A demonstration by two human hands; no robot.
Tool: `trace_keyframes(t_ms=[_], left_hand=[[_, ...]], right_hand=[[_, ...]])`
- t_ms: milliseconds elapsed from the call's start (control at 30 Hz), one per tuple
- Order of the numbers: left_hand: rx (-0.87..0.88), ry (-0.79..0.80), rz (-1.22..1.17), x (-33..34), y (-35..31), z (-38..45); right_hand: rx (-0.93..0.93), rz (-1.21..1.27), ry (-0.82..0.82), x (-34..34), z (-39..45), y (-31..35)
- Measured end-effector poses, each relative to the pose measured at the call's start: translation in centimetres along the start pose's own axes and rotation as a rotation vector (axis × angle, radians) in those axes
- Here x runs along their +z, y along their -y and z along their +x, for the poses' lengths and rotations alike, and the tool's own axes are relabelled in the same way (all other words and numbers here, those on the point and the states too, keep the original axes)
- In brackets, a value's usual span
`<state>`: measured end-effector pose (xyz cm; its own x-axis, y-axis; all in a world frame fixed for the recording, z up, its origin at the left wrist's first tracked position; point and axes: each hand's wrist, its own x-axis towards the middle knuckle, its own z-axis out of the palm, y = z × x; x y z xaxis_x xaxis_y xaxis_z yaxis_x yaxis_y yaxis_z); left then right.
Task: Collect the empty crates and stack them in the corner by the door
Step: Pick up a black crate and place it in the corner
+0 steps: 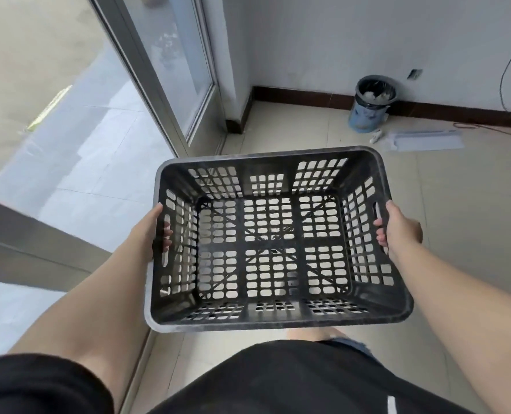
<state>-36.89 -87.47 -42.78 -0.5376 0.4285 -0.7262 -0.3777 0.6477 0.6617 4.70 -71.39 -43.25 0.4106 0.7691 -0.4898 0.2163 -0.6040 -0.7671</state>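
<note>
— Fingers (167,234) of the left hand (146,234) and right hand (397,231) curl through the end handle slots, gripping.

— The black crate (272,319)?

— Held above the floor, opening up; long axis left-right, near the door (164,70) corner.

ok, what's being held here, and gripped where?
The black crate, empty. Left hand and right hand each grip a handle slot in its short end walls, fingers curled through.
</note>
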Motion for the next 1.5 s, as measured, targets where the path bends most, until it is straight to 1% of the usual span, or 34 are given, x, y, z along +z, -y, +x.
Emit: trace_keyframes(t_ms=[300,567,733,933,1067,1333,1500], left_hand=[[-0.001,-0.067,0.002,6.1,-11.8,7.8],[0.003,-0.075,0.026,11.6,-21.9,15.3],[-0.008,-0.02,0.049,15.7,-28.6,21.5],[-0.019,0.071,0.13,20.7,-37.3,30.2],[0.005,0.11,0.172,23.7,-43.1,35.2],[0.04,0.092,0.238,30.8,-53.0,43.0],[0.008,0.059,0.224,35.9,-57.3,47.6]], right_hand=[[0.031,0.006,0.07,8.0,10.7,10.0],[0.049,0.036,0.064,13.2,18.3,18.6],[0.059,0.018,0.008,16.7,23.2,23.1],[0.108,0.0,-0.087,21.6,29.1,28.8],[0.132,0.024,-0.127,24.4,33.0,32.9],[0.161,0.07,-0.15,28.9,42.2,39.8],[0.188,0.091,-0.121,32.2,50.1,43.3]])
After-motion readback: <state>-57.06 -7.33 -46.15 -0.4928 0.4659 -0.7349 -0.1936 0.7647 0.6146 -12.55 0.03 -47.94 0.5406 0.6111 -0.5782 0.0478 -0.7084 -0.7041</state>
